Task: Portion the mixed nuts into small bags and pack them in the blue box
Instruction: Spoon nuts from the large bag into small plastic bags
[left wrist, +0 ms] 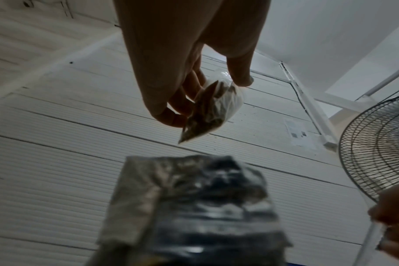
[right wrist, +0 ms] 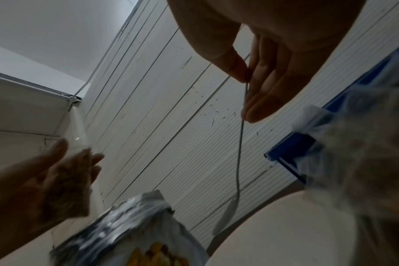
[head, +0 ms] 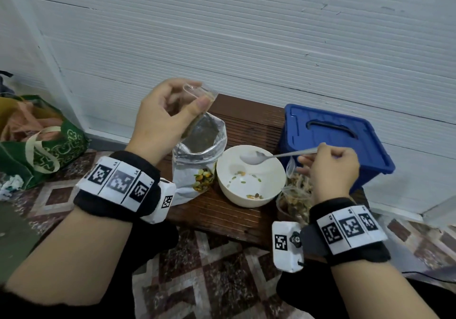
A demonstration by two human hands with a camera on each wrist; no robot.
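Few nuts (head: 254,196) in white bowl (head: 249,195), small bag (head: 197,111) part-filled

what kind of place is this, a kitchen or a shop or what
Probably a room in a home, not a proper kitchen. The work is laid out on a low wooden bench set on a patterned tile floor against a white ribbed wall, with a green shopping bag on the floor and a fan nearby.
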